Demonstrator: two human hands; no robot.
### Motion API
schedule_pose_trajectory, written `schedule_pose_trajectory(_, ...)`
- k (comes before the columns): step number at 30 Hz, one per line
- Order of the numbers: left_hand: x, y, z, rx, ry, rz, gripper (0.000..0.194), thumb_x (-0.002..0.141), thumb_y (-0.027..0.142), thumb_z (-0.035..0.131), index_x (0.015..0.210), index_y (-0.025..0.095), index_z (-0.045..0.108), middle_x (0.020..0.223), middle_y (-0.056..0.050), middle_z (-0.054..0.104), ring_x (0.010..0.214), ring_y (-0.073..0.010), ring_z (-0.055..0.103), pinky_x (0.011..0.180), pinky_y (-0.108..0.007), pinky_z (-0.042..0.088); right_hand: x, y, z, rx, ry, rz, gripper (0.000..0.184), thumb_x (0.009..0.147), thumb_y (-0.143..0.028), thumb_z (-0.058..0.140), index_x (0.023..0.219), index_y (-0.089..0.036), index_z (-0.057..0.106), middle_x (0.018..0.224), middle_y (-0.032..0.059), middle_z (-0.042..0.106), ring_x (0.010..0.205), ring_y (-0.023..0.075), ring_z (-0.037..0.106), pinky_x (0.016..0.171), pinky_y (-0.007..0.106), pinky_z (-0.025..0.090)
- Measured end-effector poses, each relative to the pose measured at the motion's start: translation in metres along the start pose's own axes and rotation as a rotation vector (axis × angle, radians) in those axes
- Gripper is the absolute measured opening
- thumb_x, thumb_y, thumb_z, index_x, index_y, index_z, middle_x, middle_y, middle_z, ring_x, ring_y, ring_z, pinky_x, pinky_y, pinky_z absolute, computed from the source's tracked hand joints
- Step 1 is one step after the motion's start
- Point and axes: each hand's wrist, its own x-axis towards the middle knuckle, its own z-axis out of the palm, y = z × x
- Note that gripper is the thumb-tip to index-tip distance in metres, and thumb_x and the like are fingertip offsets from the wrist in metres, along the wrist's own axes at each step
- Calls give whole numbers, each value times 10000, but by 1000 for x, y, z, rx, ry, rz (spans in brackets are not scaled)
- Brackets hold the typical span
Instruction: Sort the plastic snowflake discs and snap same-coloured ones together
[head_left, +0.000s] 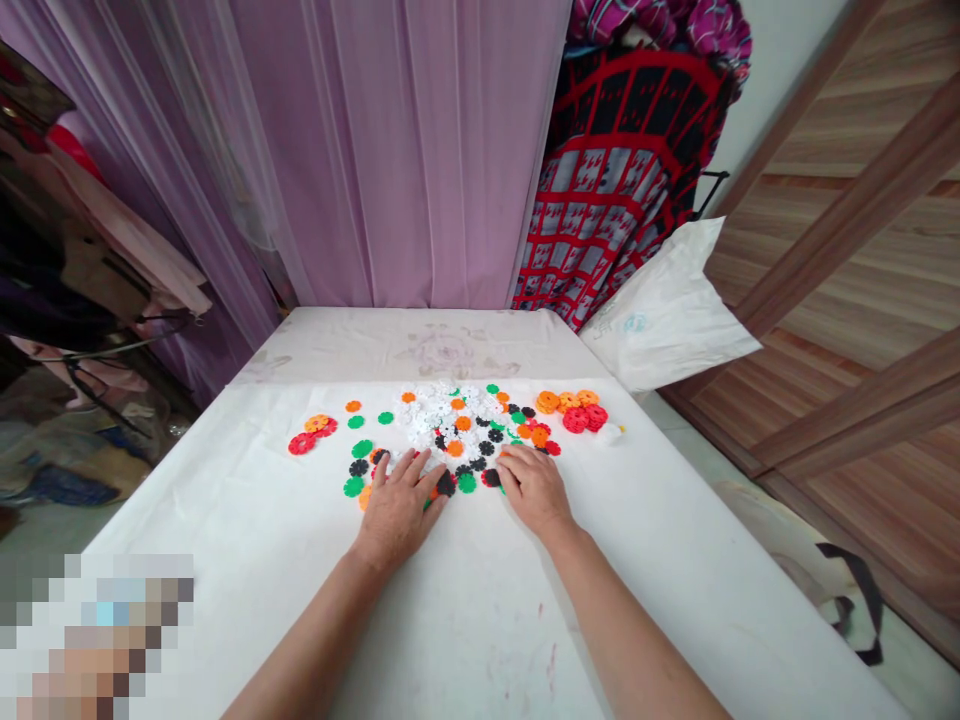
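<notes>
A heap of small notched plastic discs lies on the white-covered table (450,620), with white discs (431,425) in the middle and green, orange, black and red ones around them. My left hand (397,510) rests palm down on the near left side of the heap, fingers spread over several discs. Near its thumb is a black disc (447,483). At the near right side, my right hand (536,490) lies with its fingers slightly bent, beside a dark disc (491,478). A green disc (466,484) sits between the hands. Whatever lies beneath the fingers is hidden.
Red discs (302,443) lie apart on the left. On the right are grouped orange discs (548,402), red discs (576,419) and a white piece (610,433). A white bag (667,310) hangs by the right edge. A purple curtain (405,150) stands behind the table.
</notes>
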Motion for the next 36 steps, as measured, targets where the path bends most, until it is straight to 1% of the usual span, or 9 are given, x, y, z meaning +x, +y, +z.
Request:
schedule_pose_trajectory(3,-1,-7,-7,25,52,-71,321,932,321,477,1171,239,674,1365,-124,598,1289,-360,517,1092,-629,322,0,9,0,22,88,77,235,920,-231,521,871,-233,750,1025,46,746,969,196,652,878,342,457)
schedule_pose_trajectory(5,-1,-6,-10,43,58,-95,329,935,291,461,1181,217,667,1366,-130,596,1289,-360,517,1083,-620,340,1,5,-1,38,100,66,228,916,-234,522,954,-227,747,1062,56,739,1001,202,643,902,348,450)
schedule_pose_trajectory(10,3,5,-6,13,-52,97,371,938,324,492,1291,291,602,1434,-58,547,1350,-324,460,1120,-594,322,2,-20,-4,48,-119,-125,272,908,-277,577,1149,-270,702,1299,51,647,1246,258,511,1033,430,373)
schedule_pose_trajectory(13,5,5,-4,12,-77,88,352,942,382,496,1264,315,621,1400,-44,581,1326,-331,484,1110,-615,326,2,-24,-5,49,-149,-121,217,902,-267,591,1064,-292,734,1273,34,665,1246,264,505,1021,445,366)
schedule_pose_trajectory(17,6,4,-7,44,-17,-2,300,945,352,486,1142,266,695,1360,-95,606,1296,-355,508,1087,-635,340,1,-15,-3,61,-42,-36,195,898,-241,578,850,-279,763,1117,22,727,1100,222,578,967,400,387)
schedule_pose_trajectory(20,7,12,-7,32,-13,49,329,944,365,492,1191,246,673,1381,-102,589,1322,-340,483,1117,-612,316,2,-13,-2,59,-4,-16,188,892,-232,576,932,-261,757,1104,38,725,1071,217,586,955,383,397)
schedule_pose_trajectory(23,10,23,-2,-26,-66,169,399,945,406,491,1311,283,592,1402,-70,576,1349,-300,459,1167,-584,247,4,-18,-2,10,-54,-35,213,890,-262,586,1042,-272,734,1222,64,676,1174,259,532,976,423,385)
schedule_pose_trajectory(28,13,27,3,-54,-110,167,438,945,462,474,1336,291,571,1355,-53,617,1343,-297,462,1189,-597,170,5,-22,-3,-29,-101,-24,192,897,-278,580,993,-303,744,1259,51,658,1214,266,498,979,439,378)
schedule_pose_trajectory(36,10,27,-2,-29,-64,133,373,931,405,524,1279,302,612,1285,-47,660,1280,-310,521,1169,-618,220,2,-17,-2,-13,-25,-9,183,859,-216,602,800,-279,763,1148,27,710,1099,231,560,946,390,400)
